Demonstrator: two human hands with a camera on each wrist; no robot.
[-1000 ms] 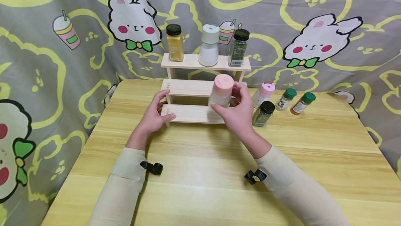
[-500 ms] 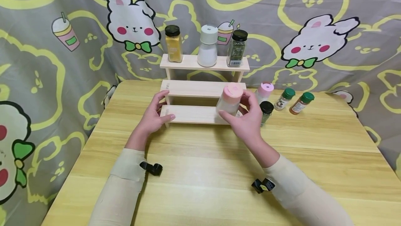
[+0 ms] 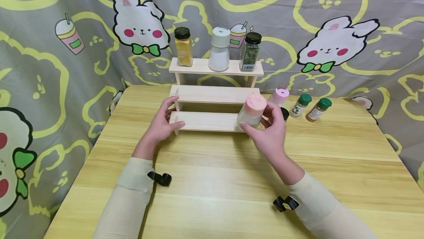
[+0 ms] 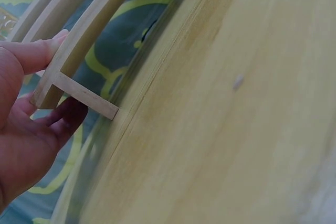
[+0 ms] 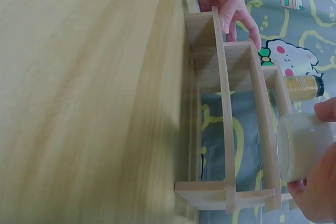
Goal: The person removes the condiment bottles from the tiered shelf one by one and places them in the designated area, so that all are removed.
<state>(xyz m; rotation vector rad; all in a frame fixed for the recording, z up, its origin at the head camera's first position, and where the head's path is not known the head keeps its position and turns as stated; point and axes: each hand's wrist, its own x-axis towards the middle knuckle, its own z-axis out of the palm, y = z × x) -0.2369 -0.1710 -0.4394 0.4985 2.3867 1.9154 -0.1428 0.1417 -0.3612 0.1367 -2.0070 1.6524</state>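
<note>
My right hand [image 3: 272, 136] holds a glass seasoning jar [image 3: 249, 118] with a pink lid and white contents. The jar is close over the right end of the lowest tier of a three-tier wooden rack [image 3: 207, 122]. In the right wrist view, thumb and fingers wrap the glass jar [image 5: 303, 142] beside the shelves. At the rack's left end my left hand [image 3: 161, 121] grips the lowest tier. The left wrist view shows the thumb [image 4: 42, 53] above the board and the other fingers below it. Part of the jar's right side is hidden by my right fingers.
On the top tier stand a yellow spice jar [image 3: 184, 51], a white-capped shaker [image 3: 219, 56] and a black-capped herb jar [image 3: 250, 55]. Right of the rack are a pink-lidded jar [image 3: 281, 95], a mostly hidden black-capped jar [image 3: 284, 113] and two green-capped bottles [image 3: 300, 105]. A patterned curtain hangs behind.
My right hand has carried the pink-lidded jar rightward and a little nearer along the rack, so it now covers most of the low black-capped jar. My left hand stays in place on the rack.
</note>
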